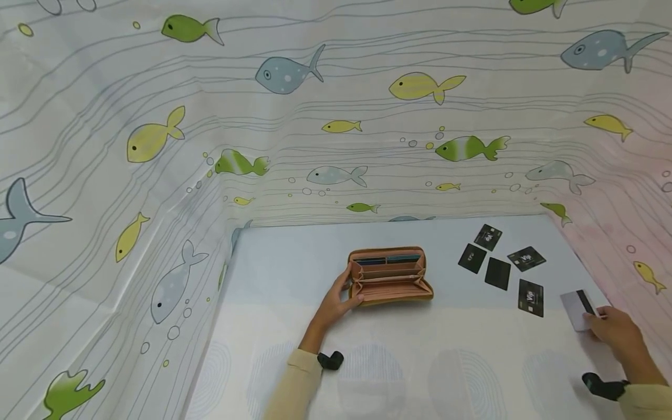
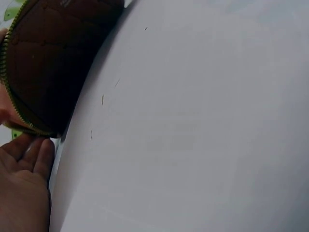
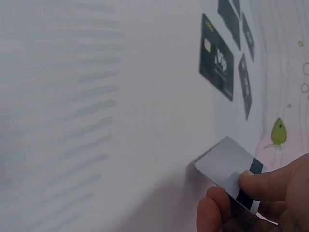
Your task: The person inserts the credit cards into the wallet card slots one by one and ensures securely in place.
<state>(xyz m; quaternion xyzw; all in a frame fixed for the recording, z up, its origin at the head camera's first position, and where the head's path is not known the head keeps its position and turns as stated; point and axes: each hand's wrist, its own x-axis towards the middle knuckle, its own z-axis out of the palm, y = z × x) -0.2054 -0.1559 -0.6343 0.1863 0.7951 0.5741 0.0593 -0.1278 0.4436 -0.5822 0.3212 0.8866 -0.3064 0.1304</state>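
Observation:
A zip-around wallet (image 1: pixel 391 277) lies unzipped on the table, its pleated tan compartments facing up and a couple of dark cards in the slots at its back. My left hand (image 1: pixel 332 300) grips its left end, thumb at the front corner. In the left wrist view the quilted brown outside of the wallet (image 2: pixel 53 53) and its brass zip show, with fingers of the left hand (image 2: pixel 24 179) at the edge. At the far right, my right hand (image 1: pixel 619 332) pinches a silver card (image 1: pixel 573 310) with a black stripe between thumb and fingers, close over the table.
Several black cards lie scattered right of the wallet, among them a VIP card (image 1: pixel 531 298) nearest the right hand and a plain black card (image 1: pixel 497 273). The white table (image 1: pixel 294 256) is backed and flanked by a fish-print curtain (image 1: pixel 294 146).

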